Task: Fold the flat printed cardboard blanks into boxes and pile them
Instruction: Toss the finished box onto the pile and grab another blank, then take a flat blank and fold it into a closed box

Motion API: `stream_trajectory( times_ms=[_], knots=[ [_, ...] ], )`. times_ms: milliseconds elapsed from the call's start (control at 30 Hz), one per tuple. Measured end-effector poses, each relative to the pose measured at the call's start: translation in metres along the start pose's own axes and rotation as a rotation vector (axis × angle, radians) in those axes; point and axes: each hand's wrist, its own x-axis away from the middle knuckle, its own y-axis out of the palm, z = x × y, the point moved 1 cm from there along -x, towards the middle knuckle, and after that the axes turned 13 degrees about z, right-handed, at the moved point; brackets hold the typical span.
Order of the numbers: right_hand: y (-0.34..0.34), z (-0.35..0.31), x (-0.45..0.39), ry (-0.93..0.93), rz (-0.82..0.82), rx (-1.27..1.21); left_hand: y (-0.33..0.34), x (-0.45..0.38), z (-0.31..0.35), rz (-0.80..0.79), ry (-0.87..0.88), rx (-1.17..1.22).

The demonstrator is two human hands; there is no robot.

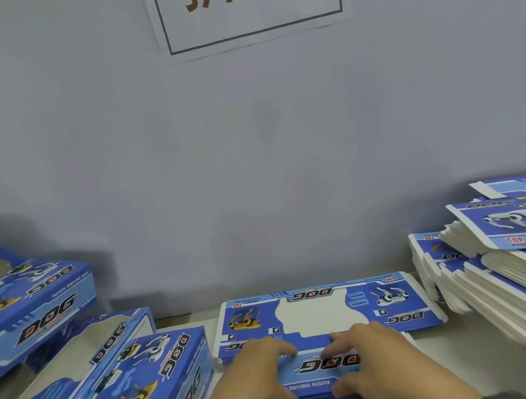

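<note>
a view looking down from a person's head at a pale counter (pixel 438 354) set against a plain grey wall (pixel 250 167). both bare hands reach forward, palms down, side by side near the bottom middle. the left hand (pixel 262 373) and the right hand (pixel 375 357) rest on a folded cardboard blank (pixel 323 371), blue with "dog" printed on it, lying at the counter's near edge. on each hand the fingers lie flat over the far fold of the blank, while the thumb hooks along the near edge, so each grip is loosely pinching the blank between fingers and thumb. the two wrists angle in from the lower edge and the fingertips of the hands sit close together without touching. just beyond the hands lies a low stack of flat blanks (pixel 325 312), the top one showing a white window cut-out, a yellow robot dog and a white robot dog. to the right, a tall, slumping pile of flat blanks (pixel 510 283) leans in fanned layers. to the left, finished boxes (pixel 88 386) are piled at angles, with open window cut-outs showing their brown insides. on the wall above hangs a white paper sign (pixel 247 2) with a dark border and large brown characters, cut off at the top.
</note>
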Motion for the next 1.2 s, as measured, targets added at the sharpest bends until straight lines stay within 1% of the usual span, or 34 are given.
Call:
stream_trajectory(
  times_ms=[133, 200, 267, 333, 400, 500, 600, 633, 667, 700, 800, 867, 900, 933, 1000, 1067, 1200],
  knots=[
    [-0.001, 0.004, 0.001, 0.015, 0.002, -0.043, 0.0, -0.003, 0.0, -0.034, 0.031, -0.07],
    [-0.002, 0.005, 0.003, 0.029, -0.014, -0.105, -0.002, -0.002, -0.002, -0.039, 0.032, -0.031],
    [-0.004, 0.005, 0.004, 0.002, 0.008, -0.118, -0.004, -0.001, -0.004, 0.018, 0.055, 0.028],
    [-0.007, 0.004, 0.004, -0.071, 0.143, -0.134, -0.007, 0.0, -0.005, 0.177, 0.099, 0.101],
    [-0.01, 0.004, 0.003, -0.132, 0.326, -0.151, -0.011, -0.002, -0.004, 0.412, 0.187, 0.207],
    [-0.014, 0.006, 0.002, -0.174, 0.542, -0.178, -0.017, -0.001, 0.004, 0.779, 0.321, 0.34],
    [-0.024, 0.006, 0.003, -0.224, 0.795, -0.235, -0.024, 0.003, 0.007, 1.144, 0.35, 0.503],
    [-0.029, 0.005, 0.003, -0.246, 0.883, -0.26, -0.025, 0.004, 0.006, 1.218, 0.34, 0.553],
    [-0.036, 0.003, 0.005, -0.265, 0.96, -0.301, -0.027, 0.004, 0.004, 1.254, 0.319, 0.603],
    [-0.043, -0.001, 0.008, -0.285, 1.032, -0.362, -0.028, 0.004, 0.003, 1.251, 0.291, 0.655],
    [-0.066, -0.014, 0.018, -0.328, 1.206, -0.56, -0.03, 0.002, 0.001, 1.15, 0.182, 0.794],
    [-0.08, -0.021, 0.024, -0.349, 1.229, -0.711, -0.031, 0.003, 0.003, 1.071, 0.142, 0.896],
    [-0.085, -0.021, 0.026, -0.357, 1.198, -0.822, -0.034, 0.005, 0.005, 1.034, 0.149, 0.966],
    [-0.089, -0.021, 0.027, -0.34, 1.126, -0.948, -0.037, 0.007, 0.007, 1.004, 0.177, 1.04],
    [-0.089, -0.019, 0.026, -0.246, 0.92, -1.128, -0.045, 0.012, 0.01, 0.972, 0.233, 1.135],
    [-0.084, -0.017, 0.025, -0.189, 0.801, -1.147, -0.052, 0.016, 0.013, 0.952, 0.253, 1.151],
    [-0.072, -0.021, 0.024, -0.182, 0.695, -1.242, -0.054, 0.02, 0.02, 0.906, 0.247, 1.165]
  ],
)
